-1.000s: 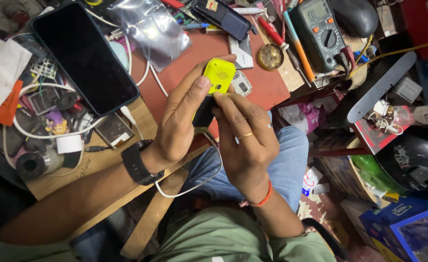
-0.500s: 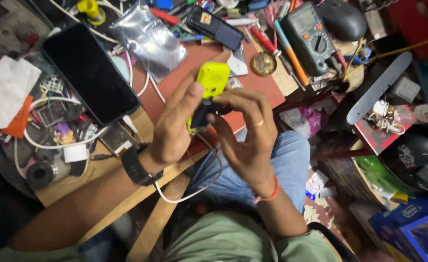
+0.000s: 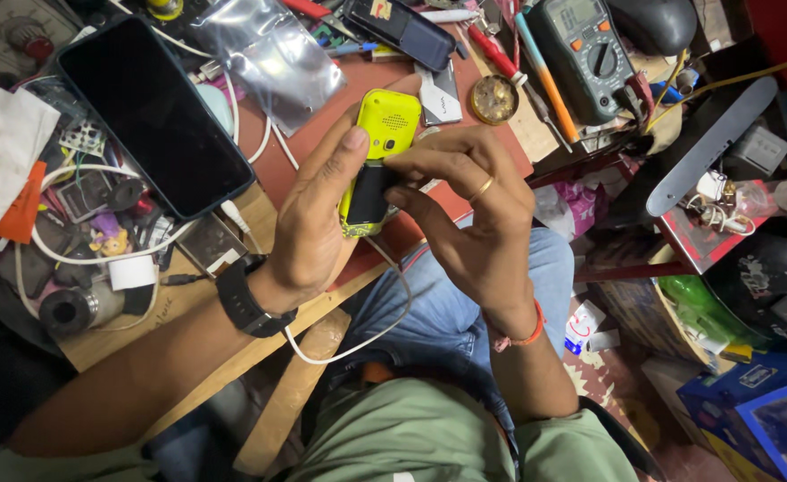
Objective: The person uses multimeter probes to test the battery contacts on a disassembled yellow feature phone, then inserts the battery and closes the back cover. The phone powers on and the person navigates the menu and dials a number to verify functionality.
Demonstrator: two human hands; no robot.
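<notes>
Change since the earlier frame: the small yellow phone (image 3: 377, 161) had been lowered from its raised tilt to lie nearly flat above the red mat (image 3: 277, 170), and the right hand's fingertips had closed in on its dark middle part.

Head view, centre: the left hand (image 3: 309, 223) cradled the phone from below, fingers wrapped round its left edge, clamped on the body.

Head view, right of centre: the right hand (image 3: 474, 210) pinched the black battery (image 3: 368, 192) between thumb and forefinger (whether it was seated or lifted clear could not be told).

Where the phone sat: middle of the frame, over the bench edge and the person's knees, a white cable (image 3: 358, 335) looping beneath it.

Upper left of the frame: a large black smartphone (image 3: 153, 112) lay face up among loose parts.

Upper right of the frame: a multimeter (image 3: 590, 54) and an orange-handled screwdriver (image 3: 545, 76) lay well apart from the hands.

Doing it well, as a judgement: the left hand should have kept the shell steady while the right eased the battery by its end, level and without prying, so the contacts stayed unbent.
</notes>
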